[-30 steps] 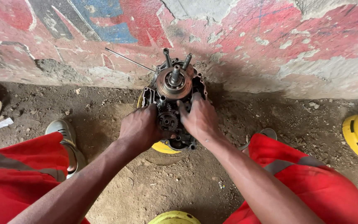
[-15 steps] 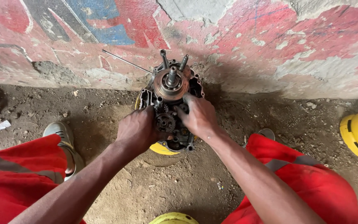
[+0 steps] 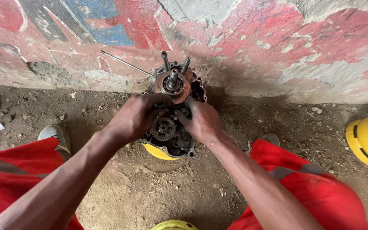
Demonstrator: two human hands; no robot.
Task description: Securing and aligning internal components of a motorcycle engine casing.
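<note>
Both hands on open engine case [image 3: 173,127], propped on yellow helmet [image 3: 158,152] on dirt floor [image 3: 150,191] against painted wall [image 3: 235,47]. Left hand [image 3: 135,117] and right hand [image 3: 201,121] clasping sides beside gear [image 3: 163,128]. Internals work in progress; next: steady grip, careful finger placement.
</note>
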